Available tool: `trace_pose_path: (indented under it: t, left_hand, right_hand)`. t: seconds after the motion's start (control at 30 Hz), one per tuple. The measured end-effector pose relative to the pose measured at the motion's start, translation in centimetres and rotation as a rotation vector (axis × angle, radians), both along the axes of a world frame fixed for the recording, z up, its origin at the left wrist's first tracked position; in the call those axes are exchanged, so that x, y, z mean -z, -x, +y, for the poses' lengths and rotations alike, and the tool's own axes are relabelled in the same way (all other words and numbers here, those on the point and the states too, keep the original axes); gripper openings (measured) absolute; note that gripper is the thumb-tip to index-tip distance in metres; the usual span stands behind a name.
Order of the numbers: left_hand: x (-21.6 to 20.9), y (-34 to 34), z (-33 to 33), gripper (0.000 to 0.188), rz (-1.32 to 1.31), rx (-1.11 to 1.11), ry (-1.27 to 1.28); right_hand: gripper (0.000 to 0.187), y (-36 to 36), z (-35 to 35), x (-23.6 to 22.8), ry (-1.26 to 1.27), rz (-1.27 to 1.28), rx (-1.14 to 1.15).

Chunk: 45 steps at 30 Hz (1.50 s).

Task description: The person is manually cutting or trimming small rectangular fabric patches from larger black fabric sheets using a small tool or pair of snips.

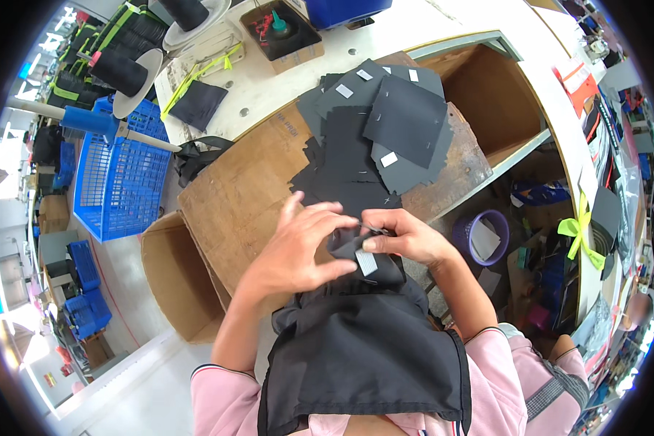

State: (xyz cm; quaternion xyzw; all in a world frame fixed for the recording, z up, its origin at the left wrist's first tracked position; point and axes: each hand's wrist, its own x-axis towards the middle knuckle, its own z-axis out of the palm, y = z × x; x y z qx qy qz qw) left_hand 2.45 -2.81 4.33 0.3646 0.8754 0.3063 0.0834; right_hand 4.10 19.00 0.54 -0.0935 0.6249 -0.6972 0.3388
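Note:
A dark fabric piece with a white label is held in front of my apron, over the near edge of the brown board. My right hand is closed, thumb and fingers pinching this piece beside the label; a small dark thing at the fingertips is too unclear to name. My left hand is open at the piece's left side, fingers spread, thumb tip close to the label. Just beyond both hands, a loose pile of black fabric pieces lies on the board, several with small white labels.
The brown board bridges the white table and a cardboard box. A blue basket stands left, with black thread cones above. Under the table at right is a purple bin. Another person's pink sleeve shows lower right.

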Motion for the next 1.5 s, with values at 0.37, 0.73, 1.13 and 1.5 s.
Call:
trace_pose_path:
  t: [0.37,0.73,1.13,1.5]
  left_hand:
    - [4.3,-1.7,0.1,0.018,-1.091,-0.426,-0.513]
    - [2.9,-1.6,0.5,0.022,-1.051,-0.376,-0.403]
    - [2.1,-1.5,0.1,0.022,-1.054,-0.372,-0.389]
    - [2.2,-1.3,0.3,0.021,-1.048,-0.328,-0.393]
  right_hand:
    - [0.038,-4.9,-0.2,-0.4,-0.680,0.894,0.464]
    - [0.036,-3.6,0.4,0.6,-0.612,1.110,0.399]
    - [0.034,-2.8,0.5,-0.2,-0.502,1.003,0.313]
    - [0.031,-3.5,-0.4,-0.5,-0.545,1.041,0.412]
